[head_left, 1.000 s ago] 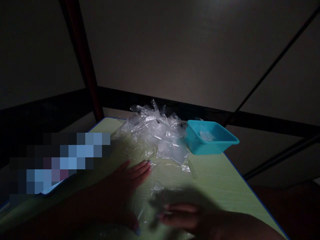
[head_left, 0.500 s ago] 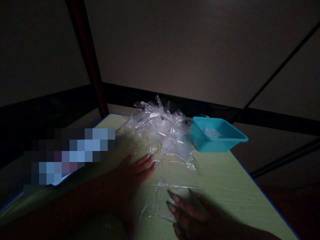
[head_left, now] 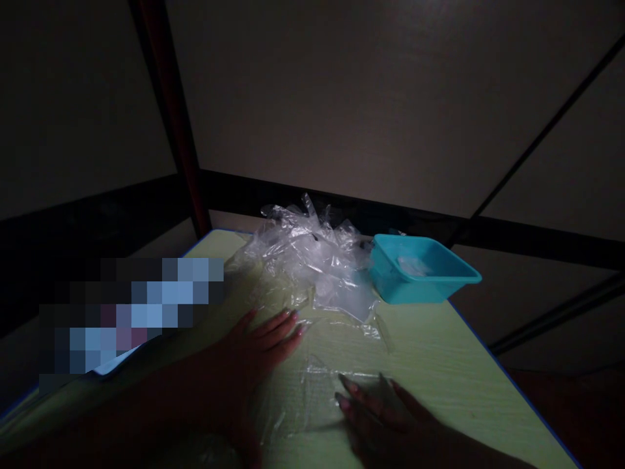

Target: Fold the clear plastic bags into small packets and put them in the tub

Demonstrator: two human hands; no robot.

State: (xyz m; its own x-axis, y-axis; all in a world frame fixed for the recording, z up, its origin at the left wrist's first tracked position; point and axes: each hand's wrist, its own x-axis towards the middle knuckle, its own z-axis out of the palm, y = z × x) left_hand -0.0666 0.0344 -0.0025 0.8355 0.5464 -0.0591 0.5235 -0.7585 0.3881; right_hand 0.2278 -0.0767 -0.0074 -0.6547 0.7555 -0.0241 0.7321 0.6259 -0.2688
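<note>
Nearest, low in the view, right hand [head_left: 385, 423] palm down, with fingers stretched out and a little apart, gripping nothing visible; impossible to tell whether resting on the clear plastic film [head_left: 319, 384] or just above. Slightly farther, left hand [head_left: 258, 355], unfolded and flat too, with thumb held wide, on or close over the table [head_left: 488, 391], pale green with blue edging. Between and ahead of both, that same film spread flat on the tabletop, creased and shiny. Off to the left, a bright bluish object [head_left: 146, 316] masked by coarse pixel blocks, impossible to read for any lettering. Beyond the hands, a crumpled heap of clear plastic [head_left: 312, 260]; just beside, rightward, a turquoise basin [head_left: 415, 291] with a small whitish item [head_left: 413, 266] inside, too dim to identify. Farthest, a shadowy wall [head_left: 342, 117] with a dark band [head_left: 537, 242] across and a reddish post [head_left: 168, 104] at left.
</note>
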